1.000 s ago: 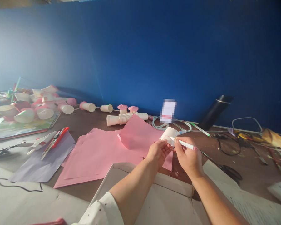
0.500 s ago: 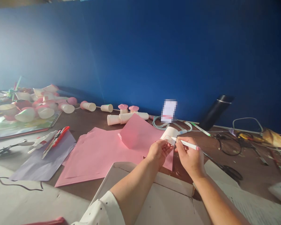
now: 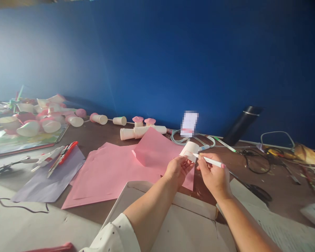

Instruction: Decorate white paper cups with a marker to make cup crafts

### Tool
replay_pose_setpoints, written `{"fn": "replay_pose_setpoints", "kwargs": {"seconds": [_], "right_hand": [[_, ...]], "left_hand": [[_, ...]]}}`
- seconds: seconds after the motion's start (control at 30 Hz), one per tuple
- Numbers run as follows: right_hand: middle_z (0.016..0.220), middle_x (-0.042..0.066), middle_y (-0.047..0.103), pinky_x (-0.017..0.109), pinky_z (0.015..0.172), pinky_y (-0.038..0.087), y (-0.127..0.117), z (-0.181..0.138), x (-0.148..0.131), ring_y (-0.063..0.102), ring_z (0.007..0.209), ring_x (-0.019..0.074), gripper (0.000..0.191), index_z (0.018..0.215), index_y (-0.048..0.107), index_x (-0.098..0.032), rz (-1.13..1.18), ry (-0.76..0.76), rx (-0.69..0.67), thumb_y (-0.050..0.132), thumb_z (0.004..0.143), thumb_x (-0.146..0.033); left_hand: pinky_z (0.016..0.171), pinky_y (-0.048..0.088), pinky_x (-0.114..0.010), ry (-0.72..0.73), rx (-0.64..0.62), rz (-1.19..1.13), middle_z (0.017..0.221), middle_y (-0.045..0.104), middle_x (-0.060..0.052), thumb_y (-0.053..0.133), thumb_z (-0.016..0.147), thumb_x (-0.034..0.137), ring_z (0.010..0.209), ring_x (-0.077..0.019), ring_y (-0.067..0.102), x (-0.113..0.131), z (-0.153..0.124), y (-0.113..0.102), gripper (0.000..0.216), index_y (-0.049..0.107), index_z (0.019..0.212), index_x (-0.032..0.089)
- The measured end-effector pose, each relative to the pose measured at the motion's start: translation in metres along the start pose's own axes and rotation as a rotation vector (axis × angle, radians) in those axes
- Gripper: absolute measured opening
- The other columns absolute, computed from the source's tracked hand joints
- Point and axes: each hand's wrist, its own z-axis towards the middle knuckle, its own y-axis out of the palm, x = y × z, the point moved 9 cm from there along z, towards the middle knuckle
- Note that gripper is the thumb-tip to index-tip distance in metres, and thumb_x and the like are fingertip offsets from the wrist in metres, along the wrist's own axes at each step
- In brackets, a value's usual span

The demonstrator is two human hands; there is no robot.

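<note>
A small white paper cup (image 3: 189, 149) is held up in the middle of the view, above the brown table (image 3: 99, 138). It is pinched by the left hand (image 3: 177, 171), whose fingers are closed on the cup's near edge. Only part of the cup is seen, because the fingers cover its lower side.

A white pen (image 3: 209, 161) with a pink end is gripped by the right hand (image 3: 213, 175), at 3 o'clock from the cup. The fingers are curled tight round the pen. The pen's tip is laid against the cup, but what it marks there is too small to be made out.

Pink paper sheets (image 3: 107, 175) are spread on the table at 9 o'clock from the hands, and one sheet is bent up into a fold. A white box lid (image 3: 185, 224) is seen at 6 o'clock, under the arms, and its near part is cut off by the bottom edge.

A row of stacked paper cups (image 3: 141, 132) is laid on its side at 11 o'clock. A black bottle (image 3: 241, 124) is leaned by the blue wall at 2 o'clock. A small card at 12 o'clock is blurred and cannot be read. Red scissors (image 3: 64, 155) are laid on grey paper far off at 9 o'clock. A heap of cups (image 3: 34, 120) at 10 o'clock is washed out by bright light. Tangled wires (image 3: 254, 159) at 3 o'clock are hard to tell apart.
</note>
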Motion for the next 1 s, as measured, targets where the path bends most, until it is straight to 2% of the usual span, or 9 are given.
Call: {"fn": "replay_pose_setpoints", "kwargs": {"seconds": [0.4, 1.0], "right_hand": [[0.060, 0.003, 0.067, 0.024, 0.053, 0.049, 0.0017, 0.0006, 0.0009, 0.066, 0.055, 0.0177, 0.024, 0.091, 0.060, -0.019, -0.014, 0.013, 0.000, 0.056, 0.085, -0.042], [0.057, 0.002, 0.066, 0.025, 0.054, 0.048, -0.0008, 0.0001, -0.0010, 0.065, 0.054, 0.0176, 0.023, 0.091, 0.059, -0.019, -0.026, 0.014, 0.000, 0.056, 0.085, -0.041]], "left_hand": [[0.075, 0.054, -0.029, -0.023, 0.066, -0.030, 0.061, 0.057, -0.005, 0.054, 0.078, 0.007, 0.060, -0.0116, 0.059, -0.0002, -0.0034, -0.0019, 0.004, 0.059, 0.078, 0.007], [0.076, 0.055, -0.030, -0.028, 0.068, -0.058, 0.060, 0.058, -0.005, 0.054, 0.076, 0.006, 0.060, -0.0125, 0.060, -0.0004, -0.0017, -0.0043, 0.006, 0.059, 0.079, 0.005]]}}
